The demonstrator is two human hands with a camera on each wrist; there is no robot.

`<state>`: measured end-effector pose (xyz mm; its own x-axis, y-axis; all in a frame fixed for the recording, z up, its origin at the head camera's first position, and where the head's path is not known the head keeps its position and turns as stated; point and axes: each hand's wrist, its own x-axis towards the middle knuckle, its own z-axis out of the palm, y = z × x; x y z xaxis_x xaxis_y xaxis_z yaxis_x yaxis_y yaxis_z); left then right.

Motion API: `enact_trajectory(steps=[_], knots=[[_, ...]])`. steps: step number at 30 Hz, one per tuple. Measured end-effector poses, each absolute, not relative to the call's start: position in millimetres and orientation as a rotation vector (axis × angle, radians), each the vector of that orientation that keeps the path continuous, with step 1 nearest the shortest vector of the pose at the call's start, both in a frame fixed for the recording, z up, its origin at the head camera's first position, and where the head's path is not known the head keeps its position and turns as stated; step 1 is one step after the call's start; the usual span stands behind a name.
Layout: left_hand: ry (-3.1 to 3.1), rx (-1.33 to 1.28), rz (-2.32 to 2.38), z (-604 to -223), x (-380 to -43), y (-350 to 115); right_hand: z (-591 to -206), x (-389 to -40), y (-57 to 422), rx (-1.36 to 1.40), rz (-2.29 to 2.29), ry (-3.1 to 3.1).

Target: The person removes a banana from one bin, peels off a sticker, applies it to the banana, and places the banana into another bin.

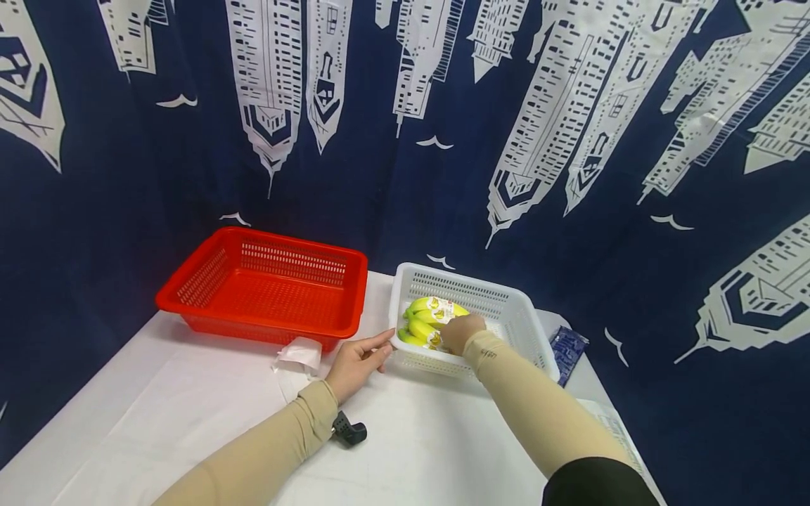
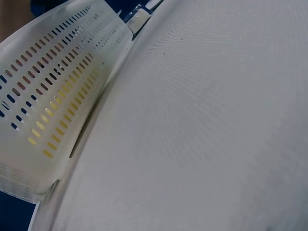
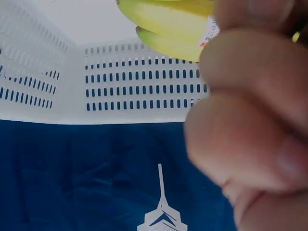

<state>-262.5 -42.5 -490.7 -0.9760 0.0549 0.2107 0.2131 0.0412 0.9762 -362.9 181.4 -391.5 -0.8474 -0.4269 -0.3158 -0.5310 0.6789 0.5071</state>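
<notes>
A bunch of yellow bananas (image 1: 425, 327) with greenish tips and a printed label lies in the white plastic basket (image 1: 528, 316). My right hand (image 1: 464, 333) reaches over the near rim and grips the bananas at their right end. Curled fingers (image 3: 240, 139) fill the right side of the right wrist view, beside the bananas (image 3: 168, 21); the exact contact is hidden. Outside the basket, my left hand (image 1: 357, 365) touches its near left corner with fairly straight fingers. Yellow shows through the slots of the basket wall (image 2: 57, 96) in the left wrist view.
Left of the white basket stands a red plastic basket (image 1: 266, 325). A crumpled white tissue (image 1: 300, 353) lies before it. A dark blue packet (image 1: 567, 351) is at the basket's right on the white table (image 1: 405, 450). A dark patterned curtain (image 1: 380, 190) hangs behind.
</notes>
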Motion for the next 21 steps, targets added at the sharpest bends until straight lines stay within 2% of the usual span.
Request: enact_trajectory(steps=[12,18,21], knots=[[-2.189,-0.329,-2.108,-493,-265,-39,-385,-363,193,-0.788,0.857,2.741],[-2.151,-0.369,-2.102,-488,-261,-42,-351,-353,186,-0.827,0.462,2.923],[-2.089,-0.383,-2.087,-479,-255,-44,-338,-330,177,-0.875,0.145,3.098]])
